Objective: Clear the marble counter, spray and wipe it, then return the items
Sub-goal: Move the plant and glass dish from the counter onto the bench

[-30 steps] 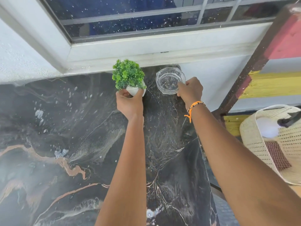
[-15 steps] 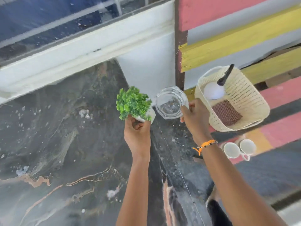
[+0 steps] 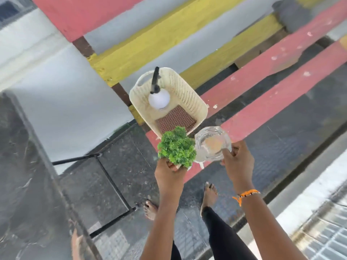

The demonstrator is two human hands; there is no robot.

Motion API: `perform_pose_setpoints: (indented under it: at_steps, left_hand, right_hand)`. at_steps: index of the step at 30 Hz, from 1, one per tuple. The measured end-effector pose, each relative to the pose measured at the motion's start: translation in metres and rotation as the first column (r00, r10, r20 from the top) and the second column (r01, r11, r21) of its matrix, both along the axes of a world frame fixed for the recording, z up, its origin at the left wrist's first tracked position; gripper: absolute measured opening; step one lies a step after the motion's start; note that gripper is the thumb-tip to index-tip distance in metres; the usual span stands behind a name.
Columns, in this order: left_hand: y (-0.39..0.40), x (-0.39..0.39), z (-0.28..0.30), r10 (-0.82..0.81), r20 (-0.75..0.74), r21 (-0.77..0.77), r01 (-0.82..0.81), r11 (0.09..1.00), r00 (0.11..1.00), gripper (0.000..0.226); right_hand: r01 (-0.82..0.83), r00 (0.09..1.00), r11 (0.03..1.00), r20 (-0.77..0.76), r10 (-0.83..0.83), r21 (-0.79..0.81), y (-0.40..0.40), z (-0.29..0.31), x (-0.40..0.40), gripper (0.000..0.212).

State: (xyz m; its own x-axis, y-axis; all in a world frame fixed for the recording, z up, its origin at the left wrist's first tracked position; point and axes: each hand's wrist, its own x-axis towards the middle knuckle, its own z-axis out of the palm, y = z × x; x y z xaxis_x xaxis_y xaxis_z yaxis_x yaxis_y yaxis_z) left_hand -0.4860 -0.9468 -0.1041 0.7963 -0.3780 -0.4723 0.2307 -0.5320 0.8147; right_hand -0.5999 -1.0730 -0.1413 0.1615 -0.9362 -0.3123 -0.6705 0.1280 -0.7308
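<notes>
The left hand (image 3: 170,170) is closed around the base of a small artificial plant (image 3: 176,148), and it holds the plant up in the air above the floor. The plant is a dense round bunch of bright green, small curly leaves; of its white pot only a little shows below the leaves, just beside the fingers. The right hand (image 3: 237,162) grips a clear glass bowl (image 3: 212,143) at its near rim, with the thumb on the edge. The bowl has thick walls with facets, and its open mouth faces the camera; through the glass the colours behind it look pale and blurred. Plant and bowl are side by side, almost touching, and both are in front of a cream plastic basket (image 3: 187,94) with a woven pattern of holes. This basket stands on a bench of red and yellow planks (image 3: 262,91). Inside the basket lies a white round spray bottle (image 3: 159,99) with a black nozzle, and next to it a brown checked cloth (image 3: 175,120). The dark marble counter (image 3: 24,166) is at the left edge of the view, well apart from both hands. An orange bracelet (image 3: 246,194) is on the right wrist, and two bare feet stand on the dark tiled floor (image 3: 116,166) below the arms.
</notes>
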Motion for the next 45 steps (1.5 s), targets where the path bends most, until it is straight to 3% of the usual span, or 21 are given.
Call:
perform_pose_setpoints:
  at_steps: [10, 15, 24, 31, 40, 45]
  left_hand:
    - [-0.119, -0.063, -0.081, -0.122, -0.025, 0.136, 0.124, 0.983, 0.992, 0.029]
    - [-0.153, -0.061, -0.122, -0.16, 0.021, 0.274, 0.148, 0.95, 0.987, 0.026]
    - [-0.186, -0.06, -0.149, -0.181, 0.071, 0.338, 0.147, 0.93, 0.981, 0.027]
    - [-0.186, -0.067, -0.15, -0.174, 0.075, 0.324, 0.141, 0.936, 0.982, 0.028]
    - [-0.174, -0.066, -0.134, 0.018, -0.139, 0.209, 0.012, 0.978, 0.99, 0.048]
    - [-0.168, -0.07, -0.117, 0.024, -0.151, 0.161, 0.001, 0.987, 0.988, 0.052]
  right_hand:
    - [0.221, 0.975, 0.975, 0.025, -0.221, 0.011, -0.089, -0.083, -0.05, 0.01]
    - [0.21, 0.978, 0.977, 0.01, -0.21, 0.032, -0.112, -0.128, -0.048, 0.015]
    - [0.171, 0.985, 0.983, 0.017, -0.173, 0.066, -0.141, -0.161, -0.047, 0.017]
    - [0.125, 0.992, 0.988, -0.011, -0.124, 0.091, -0.148, -0.165, -0.044, 0.017]
    - [0.194, 0.976, 0.954, 0.055, -0.212, 0.23, -0.135, -0.156, -0.056, 0.026]
    - [0.207, 0.965, 0.952, 0.115, -0.236, 0.224, -0.122, -0.134, -0.055, 0.013]
